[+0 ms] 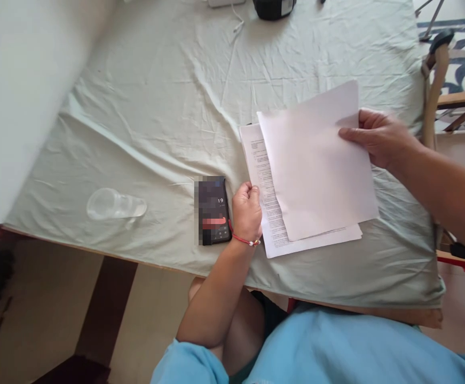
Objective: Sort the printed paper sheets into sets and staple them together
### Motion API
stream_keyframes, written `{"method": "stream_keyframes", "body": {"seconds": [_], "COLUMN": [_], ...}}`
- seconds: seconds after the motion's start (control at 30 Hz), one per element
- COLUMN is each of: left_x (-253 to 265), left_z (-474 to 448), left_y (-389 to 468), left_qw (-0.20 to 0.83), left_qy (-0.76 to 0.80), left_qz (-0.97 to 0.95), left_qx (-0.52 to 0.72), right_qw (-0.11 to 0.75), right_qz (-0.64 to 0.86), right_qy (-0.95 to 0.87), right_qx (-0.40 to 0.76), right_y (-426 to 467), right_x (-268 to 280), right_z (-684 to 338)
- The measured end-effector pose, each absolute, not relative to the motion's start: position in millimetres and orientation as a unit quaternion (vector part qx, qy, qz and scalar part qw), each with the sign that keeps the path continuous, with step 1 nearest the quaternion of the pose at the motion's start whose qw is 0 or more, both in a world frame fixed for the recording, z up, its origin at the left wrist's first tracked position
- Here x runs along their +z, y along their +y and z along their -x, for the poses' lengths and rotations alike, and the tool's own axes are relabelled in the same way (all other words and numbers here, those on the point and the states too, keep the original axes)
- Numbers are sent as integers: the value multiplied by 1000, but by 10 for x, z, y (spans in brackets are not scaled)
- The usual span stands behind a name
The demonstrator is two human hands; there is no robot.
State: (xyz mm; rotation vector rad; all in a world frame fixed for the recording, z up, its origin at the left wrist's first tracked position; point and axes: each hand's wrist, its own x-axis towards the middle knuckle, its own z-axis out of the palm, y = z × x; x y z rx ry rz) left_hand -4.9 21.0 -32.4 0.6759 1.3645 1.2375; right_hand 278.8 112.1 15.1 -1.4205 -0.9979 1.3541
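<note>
On cloth-covered table, blank-faced paper pinched by right hand; printed stack gripped by left hand; stack best pressed flat, paper unbent.

One head-worn camera is facing forward and steeply down.
It is looking from above the wearer's blue shirt, is keeping the left hand and right hand at near range, and is covering the worktop from its near edge, with floor showing lower left.
</note>
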Motion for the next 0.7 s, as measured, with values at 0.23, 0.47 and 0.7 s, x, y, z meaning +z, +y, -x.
{"method": "stream_keyframes", "body": {"seconds": [0.23,0.47,0.7], "left_x": [-332,-320,-330], "left_z": [20,7,-12], "left_y": [211,220,226], "left_qw": [509,499,509], "left_qy": [597,599,580], "left_qz": [-291,-272,-266], "left_qx": [548,564,578], "right_qw": [401,317,276], "right_qz": [584,620,647], "right_qy": [-430,-398,-392], "right_qx": [561,597,593], "right_y": [1140,1118,1083], "right_x": [31,156,235], "right_z": [-2807,-2780,-2724]}}
